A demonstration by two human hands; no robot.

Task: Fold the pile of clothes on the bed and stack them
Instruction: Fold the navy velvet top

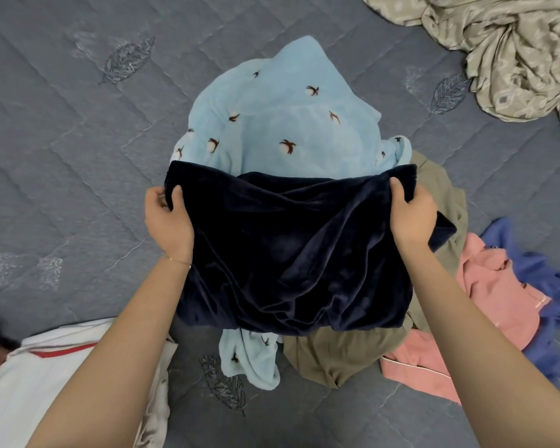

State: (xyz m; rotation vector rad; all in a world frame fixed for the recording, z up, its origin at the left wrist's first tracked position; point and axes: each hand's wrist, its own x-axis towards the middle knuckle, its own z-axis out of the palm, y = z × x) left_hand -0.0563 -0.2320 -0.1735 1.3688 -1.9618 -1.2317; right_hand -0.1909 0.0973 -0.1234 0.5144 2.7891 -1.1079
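Bed (78, 156): grey-blue quilted cover w/ diagonal stitch lines, fills most of view. Embroidered leaf motifs scattered on it, e.g. upper left (128, 59), upper right (448, 93), near bottom centre (223, 384); faded pale patches beside some. Crumpled beige patterned sheet (511, 50) bunched in top right corner, lying on the cover, w/ pale geometric print.
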